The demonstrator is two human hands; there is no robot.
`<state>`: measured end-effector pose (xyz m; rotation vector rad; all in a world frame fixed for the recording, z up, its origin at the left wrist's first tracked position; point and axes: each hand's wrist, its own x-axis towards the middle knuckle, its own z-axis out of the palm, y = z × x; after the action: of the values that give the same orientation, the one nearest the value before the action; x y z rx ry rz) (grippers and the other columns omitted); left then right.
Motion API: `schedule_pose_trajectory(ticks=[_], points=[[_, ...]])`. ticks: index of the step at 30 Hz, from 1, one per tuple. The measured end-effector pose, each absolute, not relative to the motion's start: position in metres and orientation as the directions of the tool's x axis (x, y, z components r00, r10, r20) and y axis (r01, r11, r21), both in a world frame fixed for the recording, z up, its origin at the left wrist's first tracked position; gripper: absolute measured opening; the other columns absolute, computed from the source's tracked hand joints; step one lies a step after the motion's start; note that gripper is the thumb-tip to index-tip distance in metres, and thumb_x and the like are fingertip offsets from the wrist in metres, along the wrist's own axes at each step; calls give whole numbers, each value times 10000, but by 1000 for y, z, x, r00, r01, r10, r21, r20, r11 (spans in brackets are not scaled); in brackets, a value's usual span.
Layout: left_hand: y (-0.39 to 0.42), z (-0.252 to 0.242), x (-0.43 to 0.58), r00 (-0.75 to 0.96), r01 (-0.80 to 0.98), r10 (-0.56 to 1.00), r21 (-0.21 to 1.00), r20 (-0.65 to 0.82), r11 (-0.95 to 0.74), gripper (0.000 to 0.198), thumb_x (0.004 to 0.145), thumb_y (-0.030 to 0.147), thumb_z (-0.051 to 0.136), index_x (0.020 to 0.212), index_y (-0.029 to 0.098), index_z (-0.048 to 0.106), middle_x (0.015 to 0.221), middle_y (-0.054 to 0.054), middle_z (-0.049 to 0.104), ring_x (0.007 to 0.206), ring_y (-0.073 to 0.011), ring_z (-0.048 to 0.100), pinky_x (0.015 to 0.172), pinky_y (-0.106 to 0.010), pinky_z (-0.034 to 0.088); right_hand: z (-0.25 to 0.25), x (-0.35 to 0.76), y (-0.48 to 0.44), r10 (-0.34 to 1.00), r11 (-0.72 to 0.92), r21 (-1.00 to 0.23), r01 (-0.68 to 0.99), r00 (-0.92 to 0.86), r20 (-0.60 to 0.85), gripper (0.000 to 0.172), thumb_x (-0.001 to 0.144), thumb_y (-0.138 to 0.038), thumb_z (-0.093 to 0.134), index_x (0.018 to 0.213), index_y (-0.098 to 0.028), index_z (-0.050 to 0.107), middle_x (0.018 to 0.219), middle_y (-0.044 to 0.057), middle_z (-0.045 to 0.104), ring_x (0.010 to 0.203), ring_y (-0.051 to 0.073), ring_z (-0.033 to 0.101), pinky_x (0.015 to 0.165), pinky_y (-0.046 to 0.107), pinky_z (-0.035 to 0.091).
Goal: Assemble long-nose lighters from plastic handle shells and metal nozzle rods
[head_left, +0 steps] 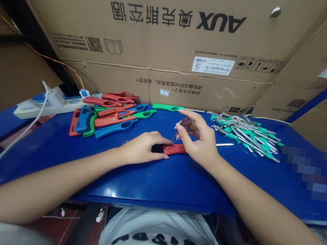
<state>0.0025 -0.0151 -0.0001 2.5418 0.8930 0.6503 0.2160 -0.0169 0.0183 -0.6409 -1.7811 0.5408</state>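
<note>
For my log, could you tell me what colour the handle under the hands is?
The handle is red, clearest in the head view.

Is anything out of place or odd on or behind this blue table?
Yes: the cardboard box behind the table is upside down; its AUX print reads inverted. Nothing looks spilled or damaged.

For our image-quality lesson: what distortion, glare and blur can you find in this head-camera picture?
Head view: the wide lens bows the blue table's edge and the cardboard box; glare streaks the table's near rim; a pixelated patch masks the right; the left hand, red handle, right hand and screwdriver are sharp.
</note>
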Motion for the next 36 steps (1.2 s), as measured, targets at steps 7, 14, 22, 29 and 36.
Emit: schedule_pose_trajectory(ticks=[7, 14, 22, 29, 36], points=[[-15, -3, 4, 744, 421, 595, 477, 304, -771, 429, 872, 403, 753, 1231, 175, 700, 1050, -72, 756, 968, -215, 634, 898, -336, 507, 17, 217, -20, 610, 792, -580, 190, -277, 742, 347, 972, -294, 598, 1315, -244, 575, 937, 45, 679, 797, 163, 691, 730, 319, 639], [-16, -1, 4, 756, 417, 581, 463, 301, -782, 406, 891, 415, 730, 1217, 175, 703, 1083, -73, 762, 989, -228, 636, 908, -350, 504, 19, 217, -20, 559, 829, -513, 221, -322, 764, 351, 971, -259, 590, 1321, -242, 575, 975, 44, 701, 786, 152, 690, 730, 307, 628], [-16, -5, 5, 748, 404, 579, 470, 324, -785, 421, 880, 381, 746, 1254, 202, 675, 1208, -76, 731, 1105, -248, 637, 988, -380, 487, 20, 219, -19, 554, 819, -430, 380, -330, 764, 323, 913, -352, 693, 1205, -227, 637, 851, 5, 694, 617, 124, 608, 645, 273, 558], [-19, 0, 7, 712, 421, 631, 531, 309, -735, 272, 851, 367, 772, 1013, 172, 675, 1004, -47, 726, 943, -201, 665, 873, -315, 510, 35, 220, -20, 587, 798, -540, 268, -550, 594, 460, 1021, -255, 447, 1480, -223, 428, 1164, 75, 714, 740, 125, 680, 721, 275, 564], [-19, 0, 8, 695, 427, 652, 556, 303, -713, 256, 836, 362, 784, 969, 184, 658, 997, -46, 723, 967, -218, 675, 894, -333, 509, 63, 207, -15, 631, 744, -131, 655, -623, 462, 313, 989, -412, 556, 1153, -174, 675, 932, 88, 766, 821, 237, 712, 699, 315, 503]])
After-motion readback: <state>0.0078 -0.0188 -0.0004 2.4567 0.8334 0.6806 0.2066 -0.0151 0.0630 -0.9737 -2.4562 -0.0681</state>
